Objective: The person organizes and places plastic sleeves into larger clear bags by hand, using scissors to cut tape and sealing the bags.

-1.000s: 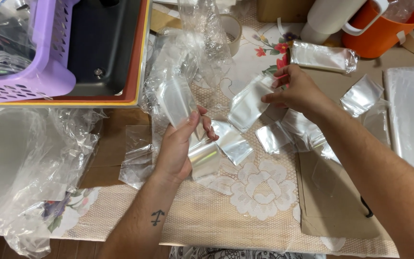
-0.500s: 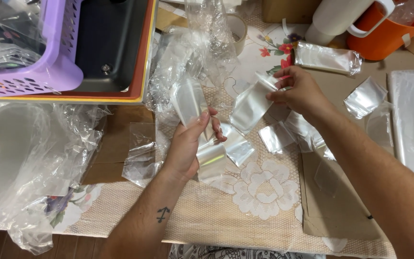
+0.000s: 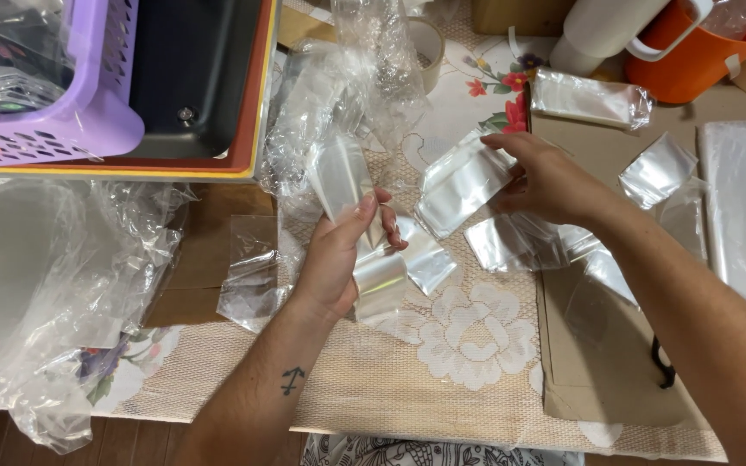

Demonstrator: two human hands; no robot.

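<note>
The left hand (image 3: 338,259) was closed around a stack of small clear bags (image 3: 351,203) (thumb pressed on top). At its two o'clock, the right hand (image 3: 550,177) pinched a single clear bag (image 3: 459,183) above the tabletop (image 3: 407,380).

L hand (image 3: 338,259) & R hand (image 3: 554,181) hold clear bags (image 3: 464,183).

Small clear plastic pouches are lying all over the table. The left hand (image 3: 338,259) is gripping a flat glossy stack of pouches (image 3: 343,177), and the right hand (image 3: 550,177) is pinching another clear pouch (image 3: 459,185). More are sitting far right: a filled rectangular pouch (image 3: 589,99) and a smaller square pouch (image 3: 658,170). Crumpled clear wrap (image 3: 53,276) is spreading at left.
</note>
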